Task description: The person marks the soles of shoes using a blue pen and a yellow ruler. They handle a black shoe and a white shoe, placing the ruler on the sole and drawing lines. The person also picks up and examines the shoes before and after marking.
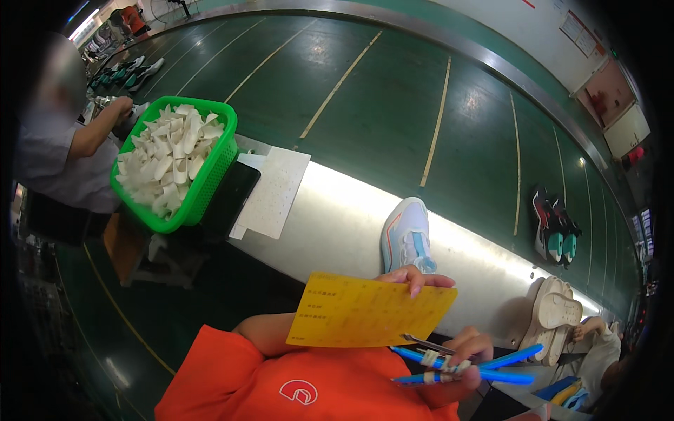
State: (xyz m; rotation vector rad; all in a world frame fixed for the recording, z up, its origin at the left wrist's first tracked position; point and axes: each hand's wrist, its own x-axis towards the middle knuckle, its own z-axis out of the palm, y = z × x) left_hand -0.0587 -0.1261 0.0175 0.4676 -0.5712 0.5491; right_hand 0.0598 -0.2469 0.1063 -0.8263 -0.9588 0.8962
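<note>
My left hand point(413, 279) grips the upper right edge of a yellow card point(372, 309) with rows of small dark print. The card is tilted in front of my orange shirt and covers part of my left forearm. My right hand point(472, 351) is closed around several thin blue sticks point(505, 377) bound with white wrapping, together with a slim metal pointed tool point(421, 342). Their tips reach the card's lower right corner. Just beyond my left hand stands a white sneaker point(407, 235) with light blue and orange trim, on a metal ledge point(337, 210).
A green basket point(228, 151) full of white curved pieces stands at left, beside a dark phone-like slab point(242, 189) and white paper sheets point(277, 189). Pale soles point(551, 309) lie at right. Dark shoes point(554, 228) sit on the green conveyor belt point(379, 98). Co-workers sit on both sides.
</note>
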